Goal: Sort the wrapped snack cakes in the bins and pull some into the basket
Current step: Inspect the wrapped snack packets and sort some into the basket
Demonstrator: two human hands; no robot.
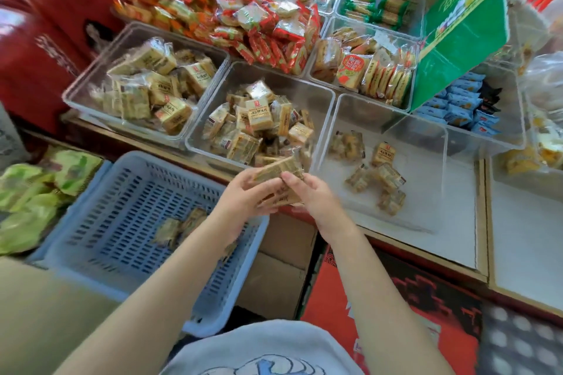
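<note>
Mid-transfer: your hands hold cakes above the basket's 1 o'clock corner.
Basket [91, 231] holds few; left hand [243, 195] and right hand [307, 195] both curl round a snack cake stack [275, 172]; next, lower it toward 8 o'clock; middle bin [213, 119] remains full.

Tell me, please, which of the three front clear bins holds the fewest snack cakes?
The right-hand front bin: only a few cakes lie scattered on its floor, while the other two hold heaps.

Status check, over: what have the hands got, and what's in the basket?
Both hands, left and right, grip a stack of wrapped cakes near the middle bin. Blue basket holds a few cakes. Nothing blocking.
</note>
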